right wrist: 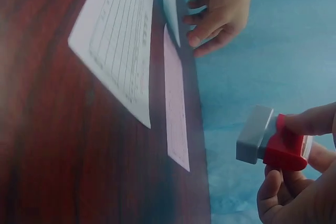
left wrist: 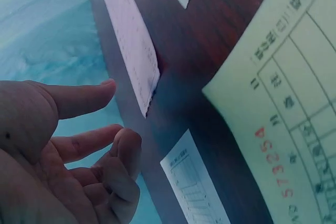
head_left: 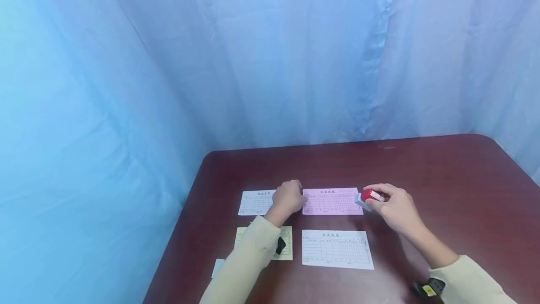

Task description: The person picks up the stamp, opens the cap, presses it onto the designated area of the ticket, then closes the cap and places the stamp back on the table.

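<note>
My right hand (head_left: 398,208) pinches a red-and-grey self-inking stamp (head_left: 371,195) between thumb and fingers, beside the right edge of a pink slip (head_left: 331,203). In the right wrist view the stamp (right wrist: 286,145) is held sideways, its grey end pointing left. My left hand (head_left: 288,198) hovers over the gap between the pink slip and a white slip (head_left: 255,202), covering that slip's right part. Its fingers (left wrist: 86,142) are loosely bent, with nothing between them and the thumb. A second white slip (head_left: 335,250) lies in front of the pink one.
A yellow slip (head_left: 288,250) lies under my left forearm, which partly hides it. A small white piece (head_left: 217,266) shows at the left of the sleeve. The dark red table (head_left: 455,191) ends at blue curtains (head_left: 295,60) at the back and left.
</note>
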Motion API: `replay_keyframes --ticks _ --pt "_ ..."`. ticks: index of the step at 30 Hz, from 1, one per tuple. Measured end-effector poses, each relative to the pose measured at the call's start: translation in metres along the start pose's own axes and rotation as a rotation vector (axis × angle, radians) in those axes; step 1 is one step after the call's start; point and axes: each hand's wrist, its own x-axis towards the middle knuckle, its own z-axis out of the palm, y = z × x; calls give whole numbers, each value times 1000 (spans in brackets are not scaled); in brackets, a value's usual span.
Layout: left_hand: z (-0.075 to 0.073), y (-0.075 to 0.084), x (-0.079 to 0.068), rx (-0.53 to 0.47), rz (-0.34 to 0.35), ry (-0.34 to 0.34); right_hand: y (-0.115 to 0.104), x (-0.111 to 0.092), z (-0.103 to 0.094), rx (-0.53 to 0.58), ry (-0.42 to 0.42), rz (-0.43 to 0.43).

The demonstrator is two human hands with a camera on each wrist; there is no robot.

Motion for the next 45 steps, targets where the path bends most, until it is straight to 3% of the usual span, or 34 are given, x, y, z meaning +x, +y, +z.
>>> replay_keyframes --ticks 7,13,19,45 --pt "7 10 1 95 34 16 5 17 8 -62 -82 -61" --pt "17 11 0 141 62 6 8 19 14 -123 -140 -107" --pt "25 9 0 179 77 17 9 19 18 -133 -143 -109" --pt "23 6 0 195 89 31 12 21 39 -173 -129 -196"
